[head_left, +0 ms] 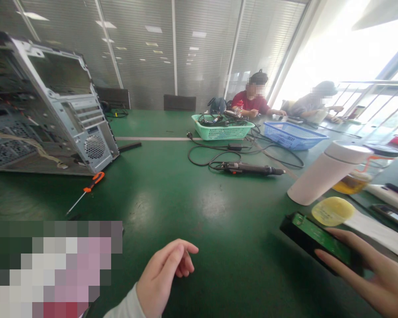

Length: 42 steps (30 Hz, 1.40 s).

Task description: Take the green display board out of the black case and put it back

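Note:
My right hand grips a black box-like part with a green circuit board on its upper face, held above the table at the right. Thumb and fingers lie along its two long sides. At the bottom middle, my left hand hovers over the green table. Its index finger points out to the right while the others curl loosely, with nothing seen in them. Just beyond the part in my right hand lies a round yellow item, and behind that a white tumbler appears tilted in this view.
An opened computer case stands at left, an orange-handled screwdriver before it. A corded electric screwdriver lies mid-table. Behind are a green basket of cables and a blue basket. Two people sit at the far side.

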Available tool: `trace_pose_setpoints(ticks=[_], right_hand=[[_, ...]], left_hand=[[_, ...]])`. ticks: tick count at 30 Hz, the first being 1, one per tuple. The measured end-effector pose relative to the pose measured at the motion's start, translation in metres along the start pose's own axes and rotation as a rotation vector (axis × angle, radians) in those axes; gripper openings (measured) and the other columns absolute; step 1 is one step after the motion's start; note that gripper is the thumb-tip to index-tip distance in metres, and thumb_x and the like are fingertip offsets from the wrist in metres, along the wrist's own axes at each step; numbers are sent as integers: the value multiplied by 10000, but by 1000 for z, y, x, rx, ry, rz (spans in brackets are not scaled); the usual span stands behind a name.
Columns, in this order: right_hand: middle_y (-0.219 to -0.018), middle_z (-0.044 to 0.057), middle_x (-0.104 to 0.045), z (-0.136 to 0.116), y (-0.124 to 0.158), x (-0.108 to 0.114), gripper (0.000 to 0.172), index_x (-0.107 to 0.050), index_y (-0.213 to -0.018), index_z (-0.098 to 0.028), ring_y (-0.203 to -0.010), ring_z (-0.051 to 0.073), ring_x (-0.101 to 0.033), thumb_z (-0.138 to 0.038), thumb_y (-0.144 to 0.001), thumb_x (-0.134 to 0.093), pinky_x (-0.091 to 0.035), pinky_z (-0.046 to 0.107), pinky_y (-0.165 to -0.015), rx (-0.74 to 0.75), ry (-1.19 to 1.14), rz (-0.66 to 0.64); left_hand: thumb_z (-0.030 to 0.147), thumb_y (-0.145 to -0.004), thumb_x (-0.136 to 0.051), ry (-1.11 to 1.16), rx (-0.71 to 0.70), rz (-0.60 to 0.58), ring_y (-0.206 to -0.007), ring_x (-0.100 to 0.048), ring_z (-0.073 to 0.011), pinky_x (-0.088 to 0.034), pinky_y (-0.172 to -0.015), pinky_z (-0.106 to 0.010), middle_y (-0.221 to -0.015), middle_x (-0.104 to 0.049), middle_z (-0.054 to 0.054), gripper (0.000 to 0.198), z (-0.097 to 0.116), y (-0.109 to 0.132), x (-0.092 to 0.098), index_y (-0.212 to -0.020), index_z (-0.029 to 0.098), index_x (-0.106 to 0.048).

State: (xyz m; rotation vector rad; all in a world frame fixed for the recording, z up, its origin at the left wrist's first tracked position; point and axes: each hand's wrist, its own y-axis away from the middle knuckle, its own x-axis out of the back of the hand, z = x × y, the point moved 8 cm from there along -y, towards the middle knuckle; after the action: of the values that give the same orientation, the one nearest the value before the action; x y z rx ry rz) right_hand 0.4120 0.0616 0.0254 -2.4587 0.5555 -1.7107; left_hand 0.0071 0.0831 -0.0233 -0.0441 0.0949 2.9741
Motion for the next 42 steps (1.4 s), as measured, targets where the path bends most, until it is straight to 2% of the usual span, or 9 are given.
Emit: trace_pose_setpoints(ticks=[2, 5, 8, 13, 19, 23, 27, 32, 42], right_hand=[[-986, 115, -729, -36, 3, -14, 477, -625, -1081, -286, -784, 308, -715, -625, -746, -605, -598, 378, -559, 60, -121, -160], [-1026, 67, -716, -106, 12, -11, 464, -571, -1146, -268, -854, 288, -704, -526, -767, -646, -603, 368, -643, 275, -252, -74], [-1056, 53, -684, -176, 26, -17, 356, -571, -1128, -272, -890, 246, -675, -326, -784, -649, -570, 307, -670, 469, -389, -158], [-965, 22, -640, -240, 42, -43, 395, -572, -1056, -249, -887, 217, -612, -128, -686, -641, -504, 330, -784, 484, -625, -390], [-1059, 48, -588, -235, 51, -73, 435, -537, -1132, -245, -977, 219, -585, -121, -720, -605, -492, 344, -864, 494, -793, -341], [-1140, 68, -547, -228, 52, -80, 427, -547, -1145, -249, -1049, 225, -568, -125, -740, -606, -497, 341, -906, 524, -785, -271], [-1177, 77, -518, -224, 51, -77, 425, -551, -1171, -262, -1081, 240, -553, -141, -767, -605, -501, 354, -913, 535, -734, -187], [-1146, 68, -548, -227, 53, -68, 481, -493, -1233, -285, -1055, 244, -557, -121, -791, -592, -500, 358, -892, 624, -717, -112], [-1199, 87, -519, -227, 56, -63, 510, -394, -1283, -268, -1117, 243, -531, -108, -822, -541, -479, 358, -939, 617, -793, -123]], left_hand=[[602, -871, -476, 6, 4, 1, -589, -582, -163, -443, -553, -256, -625, -662, -18, 497, -1, 0, 0, -855, 178, -733], [616, -852, -498, 19, 18, -4, -584, -579, -162, -439, -551, -256, -621, -661, -18, 504, 0, 1, -1, -849, 171, -733], [645, -826, -515, 35, 27, -6, -578, -576, -162, -436, -548, -258, -611, -662, -17, 529, 3, 2, -2, -847, 165, -735], [771, -701, -541, 81, 81, 57, -536, -571, -176, -441, -536, -276, -547, -650, -23, 671, 4, 1, 2, -787, 130, -722], [709, -773, -523, 68, 108, 117, -532, -577, -178, -457, -535, -283, -543, -631, -10, 593, -2, -1, 8, -759, 142, -695], [665, -773, -567, 46, 95, 111, -559, -586, -179, -475, -541, -276, -632, -679, -29, 566, -3, 2, 8, -928, 141, -717], [508, -785, -633, 67, 14, 41, -838, -655, -233, -523, -624, -261, -1050, -722, -90, 483, 5, 5, 3, -1151, 192, -645], [333, -804, -607, -9, -6, -2, -1163, -569, -302, -496, -883, -324, -1205, -686, -84, 459, 6, 7, 4, -1243, 200, -578], [420, -806, -642, 42, 59, 57, -751, -626, -196, -517, -620, -257, -970, -690, -45, 364, 10, 11, 3, -1100, 205, -645]])
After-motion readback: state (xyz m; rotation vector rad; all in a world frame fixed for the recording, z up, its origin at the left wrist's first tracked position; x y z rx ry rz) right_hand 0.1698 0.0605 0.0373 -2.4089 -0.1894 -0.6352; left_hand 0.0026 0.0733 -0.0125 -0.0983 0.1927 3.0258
